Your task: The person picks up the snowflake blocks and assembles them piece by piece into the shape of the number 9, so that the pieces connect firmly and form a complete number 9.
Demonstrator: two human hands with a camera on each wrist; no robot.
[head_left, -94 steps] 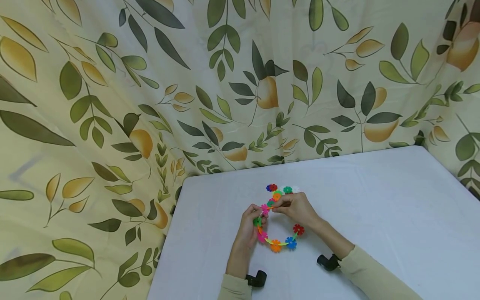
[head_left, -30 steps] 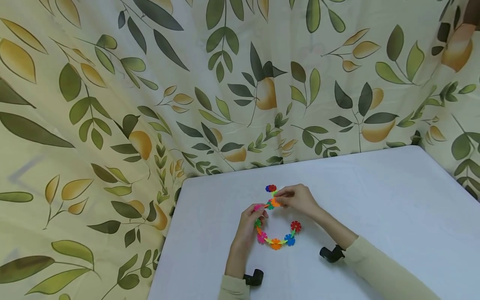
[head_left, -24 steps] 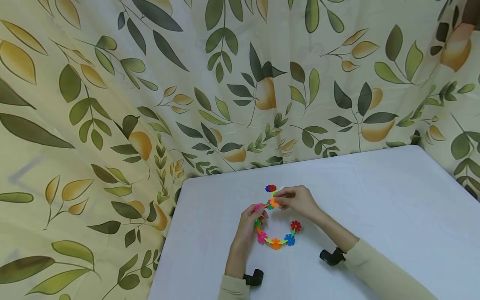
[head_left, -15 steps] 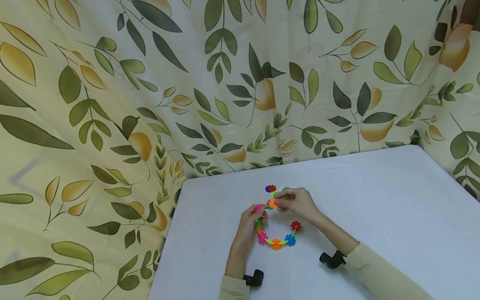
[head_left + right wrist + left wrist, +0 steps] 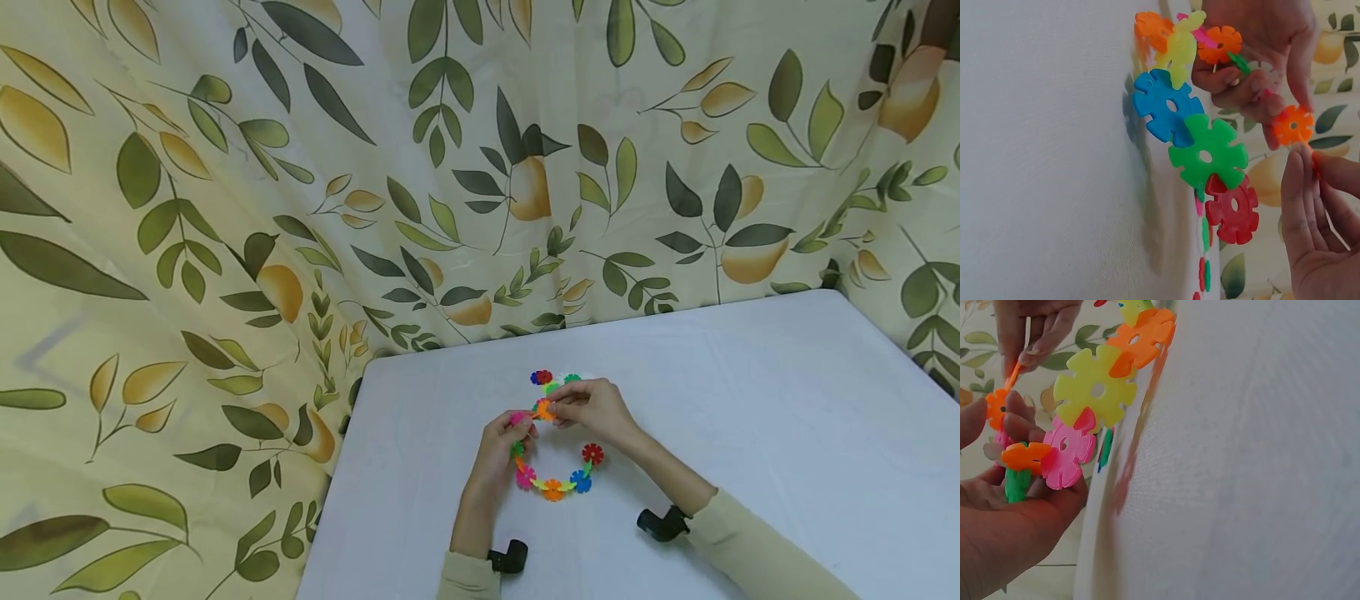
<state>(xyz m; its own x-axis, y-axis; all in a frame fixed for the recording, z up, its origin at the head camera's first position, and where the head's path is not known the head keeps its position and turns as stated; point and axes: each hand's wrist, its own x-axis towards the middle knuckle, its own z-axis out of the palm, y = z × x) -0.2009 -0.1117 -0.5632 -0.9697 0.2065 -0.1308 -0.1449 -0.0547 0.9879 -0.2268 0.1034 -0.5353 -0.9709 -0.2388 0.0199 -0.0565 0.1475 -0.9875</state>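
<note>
A chain of flower-shaped interlocking plastic discs curves in an open loop between my hands. Its visible part has a yellow disc (image 5: 1097,387), a blue disc (image 5: 581,481), a green disc (image 5: 1207,153) and, at one end, a red disc (image 5: 1235,212). My left hand (image 5: 497,450) grips the chain near its other end, around pink, green and clear discs partly hidden by the fingers. An orange disc (image 5: 1294,126) stands out beyond the left fingertips. Thumb and fingers of my right hand (image 5: 600,408) pinch a second orange disc (image 5: 1014,375), seen edge-on, against that one.
Several loose discs lie behind my hands, among them a red disc (image 5: 546,377) and a green disc (image 5: 572,378); others are hidden by the right hand. White cloth (image 5: 735,400) covers the table. A leaf-patterned curtain (image 5: 480,167) hangs along its far edge.
Three seconds ago my right hand was right up against the left fingers; it then moved to the loose discs and now pinches another orange disc, sinking slightly nearer over the last second.
</note>
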